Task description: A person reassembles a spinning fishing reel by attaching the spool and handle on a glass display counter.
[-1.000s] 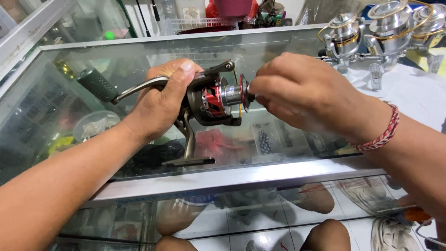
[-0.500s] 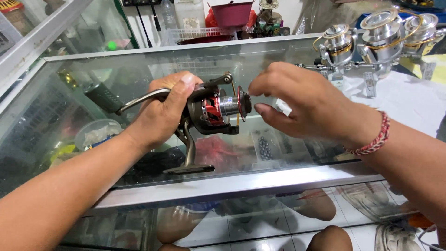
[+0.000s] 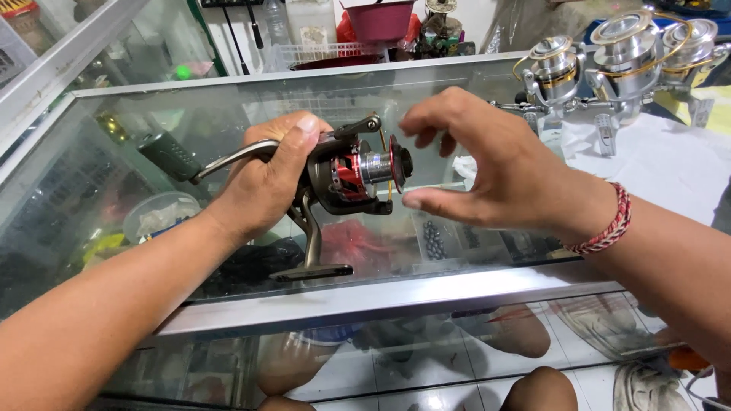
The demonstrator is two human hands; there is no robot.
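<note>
My left hand (image 3: 266, 183) grips a dark spinning fishing reel (image 3: 346, 179) by its body, holding it above a glass display counter (image 3: 365, 301). The reel has a red and silver spool facing right, a grey crank handle (image 3: 171, 156) sticking out to the left, and its foot pointing down. My right hand (image 3: 487, 171) hovers just right of the spool with fingers spread and curled, touching nothing. A red braided band sits on my right wrist.
Three silver and gold spinning reels (image 3: 617, 61) stand on a white cloth (image 3: 662, 164) at the counter's far right. Tackle items lie under the glass. A red basket (image 3: 377, 19) and a wire tray (image 3: 316, 53) sit behind the counter.
My right hand has let go of the spool's front and pulled back to the right with fingers opening. The reel has stayed in my left hand, raised slightly.
</note>
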